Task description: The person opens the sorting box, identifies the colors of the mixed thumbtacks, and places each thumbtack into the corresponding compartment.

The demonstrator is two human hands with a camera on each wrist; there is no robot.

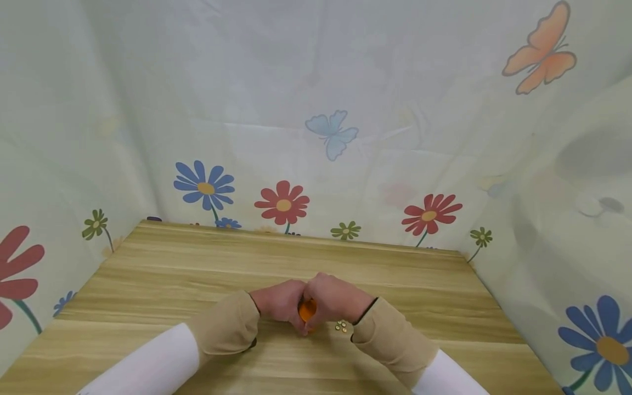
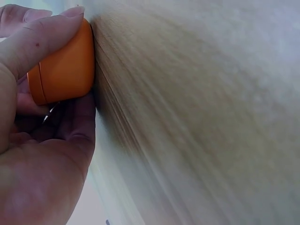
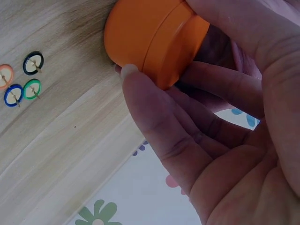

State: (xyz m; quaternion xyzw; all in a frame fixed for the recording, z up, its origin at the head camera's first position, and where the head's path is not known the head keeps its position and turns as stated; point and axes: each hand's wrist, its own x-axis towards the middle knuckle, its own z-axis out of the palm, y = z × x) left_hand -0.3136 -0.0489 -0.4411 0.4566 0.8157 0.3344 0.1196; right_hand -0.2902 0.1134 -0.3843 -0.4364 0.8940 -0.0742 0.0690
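Between both hands, at the front middle of the table in the head view, is a small round orange container (image 1: 308, 311) with a seam near its top like a lid. My left hand (image 1: 282, 302) grips it from the left; the left wrist view shows the thumb along one side of the orange wall (image 2: 68, 70) and fingers curled round the other. From the right, my right hand (image 1: 337, 299) holds it, with fingertips at the seam and the lid-like part (image 3: 176, 47) within its grasp. The container's base is right at the wood surface.
Several thumbtacks (image 1: 341, 326) with coloured rims lie point up on the wooden table (image 1: 197, 263), just right of the container; black (image 3: 28, 69), blue, green and orange rims show in the right wrist view. A flower-printed cloth (image 1: 237, 142) hangs behind and beside the table.
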